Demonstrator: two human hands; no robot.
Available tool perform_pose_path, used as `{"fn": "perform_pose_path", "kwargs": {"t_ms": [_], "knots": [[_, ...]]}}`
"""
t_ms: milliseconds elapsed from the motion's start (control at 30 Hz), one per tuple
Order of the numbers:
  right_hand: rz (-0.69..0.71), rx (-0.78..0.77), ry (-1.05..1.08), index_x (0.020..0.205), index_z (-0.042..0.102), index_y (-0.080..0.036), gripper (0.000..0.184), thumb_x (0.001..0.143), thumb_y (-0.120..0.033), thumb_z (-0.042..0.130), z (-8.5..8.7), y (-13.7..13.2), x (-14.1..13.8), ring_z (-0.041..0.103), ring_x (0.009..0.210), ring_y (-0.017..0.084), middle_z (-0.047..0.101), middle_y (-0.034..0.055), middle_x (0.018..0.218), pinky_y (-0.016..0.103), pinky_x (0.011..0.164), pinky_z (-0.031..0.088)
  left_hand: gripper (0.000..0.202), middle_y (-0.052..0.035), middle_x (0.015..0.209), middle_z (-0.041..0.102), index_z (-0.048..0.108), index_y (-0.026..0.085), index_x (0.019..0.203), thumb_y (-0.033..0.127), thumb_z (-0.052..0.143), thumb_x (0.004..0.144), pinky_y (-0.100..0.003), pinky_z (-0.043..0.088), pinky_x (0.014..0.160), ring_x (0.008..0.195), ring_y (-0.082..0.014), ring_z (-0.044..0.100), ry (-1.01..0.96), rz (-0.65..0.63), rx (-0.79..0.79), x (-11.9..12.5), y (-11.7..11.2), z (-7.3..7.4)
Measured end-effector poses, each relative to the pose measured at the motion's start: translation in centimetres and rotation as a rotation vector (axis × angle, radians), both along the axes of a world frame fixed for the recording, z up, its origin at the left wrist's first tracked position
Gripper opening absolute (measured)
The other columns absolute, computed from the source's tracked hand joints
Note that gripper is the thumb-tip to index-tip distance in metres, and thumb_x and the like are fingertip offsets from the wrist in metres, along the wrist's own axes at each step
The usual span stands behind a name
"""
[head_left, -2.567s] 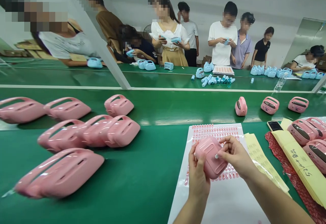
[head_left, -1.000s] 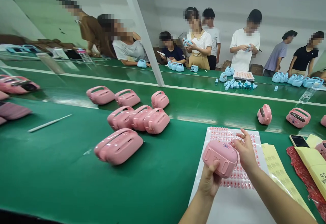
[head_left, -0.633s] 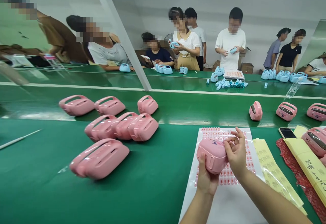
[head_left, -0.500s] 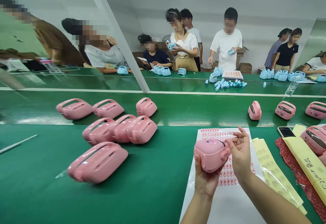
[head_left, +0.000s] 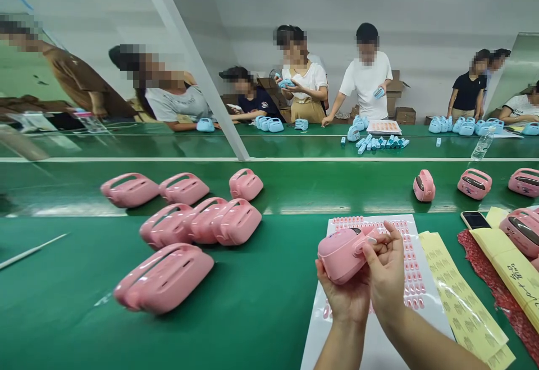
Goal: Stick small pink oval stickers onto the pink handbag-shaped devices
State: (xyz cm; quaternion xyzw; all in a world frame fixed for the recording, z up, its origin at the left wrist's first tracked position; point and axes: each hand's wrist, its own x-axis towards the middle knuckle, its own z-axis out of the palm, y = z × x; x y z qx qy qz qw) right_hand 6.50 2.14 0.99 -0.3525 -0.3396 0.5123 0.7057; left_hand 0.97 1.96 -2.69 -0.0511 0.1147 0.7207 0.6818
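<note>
My left hand (head_left: 347, 297) cups a pink plastic casing with a carry handle (head_left: 340, 255) from below, tilted over a white sheet of stickers (head_left: 415, 274). A printed pattern and part of a dark panel show on its upper face. At the casing's right end, the fingers of my right hand (head_left: 387, 272) are pinched around a small whitish oval sticker (head_left: 371, 240), close to the round knob by the handle. Rows of small pink oval stickers cover the sheet beneath both hands.
Several similar pink casings (head_left: 164, 277) lie to the left, others (head_left: 474, 183) along the back right. Yellow label sheets (head_left: 463, 297), a phone (head_left: 475, 220) and red bubble wrap (head_left: 492, 274) are at right. A white stick (head_left: 33, 251) lies far left. People work across the bench with blue casings.
My right hand has moved down and left with the sticker, from above the casing's end onto it. The casing has turned slightly in my left hand. The view has tilted up a little.
</note>
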Motion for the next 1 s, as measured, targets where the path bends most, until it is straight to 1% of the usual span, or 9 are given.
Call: {"fn": "perform_pose_path", "kwargs": {"t_ms": [200, 333, 400, 533, 567, 633, 733, 833, 1000], "knots": [[0.011, 0.029, -0.056, 0.119, 0.036, -0.028, 0.057, 0.071, -0.032, 0.067, 0.2, 0.0, 0.3, 0.058, 0.068, 0.011, 0.046, -0.0027, 0.085, 0.029, 0.072, 0.052, 0.068, -0.0099, 0.104, 0.068, 0.043, 0.02, 0.13, 0.055, 0.055, 0.073, -0.03, 0.046, 0.088, 0.092, -0.0222, 0.064, 0.055, 0.027, 0.049, 0.1, -0.2, 0.1], [-0.069, 0.098, -0.209, 0.123, 0.035, -0.028, 0.052, 0.078, -0.028, 0.06, -0.3, 0.0, 0.2, 0.058, 0.069, 0.013, 0.047, -0.0012, 0.084, 0.03, 0.069, 0.053, 0.071, -0.0108, 0.1, 0.068, 0.039, 0.017, 0.133, 0.055, 0.054, 0.074, -0.03, 0.045, 0.089, 0.091, -0.0219, 0.064, 0.011, 0.026, 0.036, 0.0, -0.2, -0.3], [-0.17, 0.209, -0.382, 0.124, 0.036, -0.028, 0.047, 0.081, -0.023, 0.056, -0.9, 0.1, 0.3, 0.057, 0.071, 0.014, 0.048, 0.0005, 0.084, 0.03, 0.067, 0.053, 0.07, -0.0116, 0.1, 0.068, 0.041, 0.016, 0.132, 0.055, 0.053, 0.075, -0.031, 0.045, 0.09, 0.092, -0.0226, 0.064, -0.017, 0.009, 0.056, -0.1, -0.2, -0.6], [-0.451, 0.66, -0.783, 0.132, 0.033, -0.027, 0.052, 0.084, -0.012, 0.051, -2.1, 0.7, 1.1, 0.058, 0.08, 0.018, 0.054, 0.0063, 0.095, 0.034, 0.068, 0.054, 0.061, -0.0162, 0.103, 0.068, 0.047, 0.013, 0.127, 0.049, 0.05, 0.078, -0.033, 0.046, 0.089, 0.097, -0.0249, 0.063, -0.05, -0.056, 0.229, -0.5, -0.2, -1.2], [-0.487, 0.745, -0.861, 0.134, 0.031, -0.026, 0.056, 0.084, -0.011, 0.051, -2.2, 0.9, 1.4, 0.058, 0.085, 0.019, 0.055, 0.0079, 0.098, 0.036, 0.07, 0.054, 0.061, -0.0176, 0.104, 0.068, 0.047, 0.012, 0.127, 0.047, 0.05, 0.078, -0.033, 0.047, 0.088, 0.098, -0.0253, 0.063, -0.065, -0.071, 0.255, -0.6, -0.2, -1.3], [-0.495, 0.805, -0.973, 0.137, 0.027, -0.024, 0.061, 0.083, -0.011, 0.053, -2.3, 1.2, 2.1, 0.058, 0.094, 0.022, 0.057, 0.0106, 0.103, 0.04, 0.075, 0.054, 0.06, -0.0187, 0.103, 0.068, 0.046, 0.01, 0.127, 0.045, 0.049, 0.078, -0.033, 0.048, 0.087, 0.099, -0.0262, 0.063, -0.085, -0.075, 0.253, -0.7, -0.2, -1.2], [-0.423, 0.792, -0.978, 0.138, 0.024, -0.024, 0.063, 0.084, -0.011, 0.053, -2.2, 1.5, 2.8, 0.058, 0.098, 0.023, 0.058, 0.0104, 0.104, 0.042, 0.078, 0.054, 0.056, -0.0183, 0.102, 0.069, 0.045, 0.012, 0.128, 0.041, 0.048, 0.08, -0.034, 0.051, 0.083, 0.094, -0.0264, 0.066, -0.086, 0.007, 0.189, -0.7, -0.2, -0.9], [-0.317, 0.737, -0.82, 0.134, 0.029, -0.029, 0.058, 0.084, -0.011, 0.052, -2.0, 1.5, 3.0, 0.061, 0.091, 0.019, 0.058, 0.007, 0.103, 0.04, 0.081, 0.053, 0.055, -0.0194, 0.099, 0.07, 0.042, 0.011, 0.129, 0.039, 0.046, 0.081, -0.034, 0.054, 0.077, 0.088, -0.0264, 0.068, -0.076, 0.058, 0.136, -0.5, -0.2, -0.3], [-0.094, 0.315, -0.382, 0.117, 0.045, -0.027, 0.043, 0.078, -0.021, 0.062, -0.9, 1.2, 2.8, 0.06, 0.066, 0.009, 0.055, -0.0001, 0.089, 0.026, 0.067, 0.055, 0.056, -0.0243, 0.103, 0.067, 0.042, 0.008, 0.128, 0.04, 0.046, 0.082, -0.04, 0.052, 0.08, 0.092, -0.0301, 0.066, -0.027, 0.086, 0.139, -0.2, -0.2, 0.0]]}}
